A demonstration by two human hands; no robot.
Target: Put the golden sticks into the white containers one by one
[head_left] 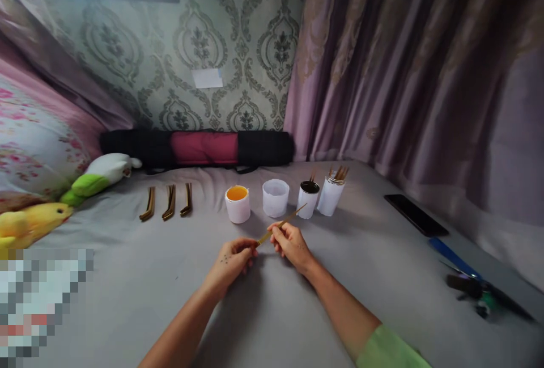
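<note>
Both my hands meet over the grey bedsheet [127, 277] on one thin tan stick [284, 222]. My right hand [291, 243] pinches the stick near its middle, its tip pointing up and right toward the cups. My left hand [233, 258] has its fingers closed on the stick's lower end. Just beyond stand a white cup of orange liquid [237, 203], a white cup [275, 197] whose contents I cannot make out, a cup with a dark top [308, 198] and a jar of several sticks [332, 192].
Three curved brown strips [168, 202] lie to the left of the cups. Plush toys [100, 178] and a floral pillow [34, 147] sit far left. A black-and-pink roll [199, 148] lies along the wall. A black phone [415, 215], a blue tool [453, 257] and dark tools [476, 291] lie at the right.
</note>
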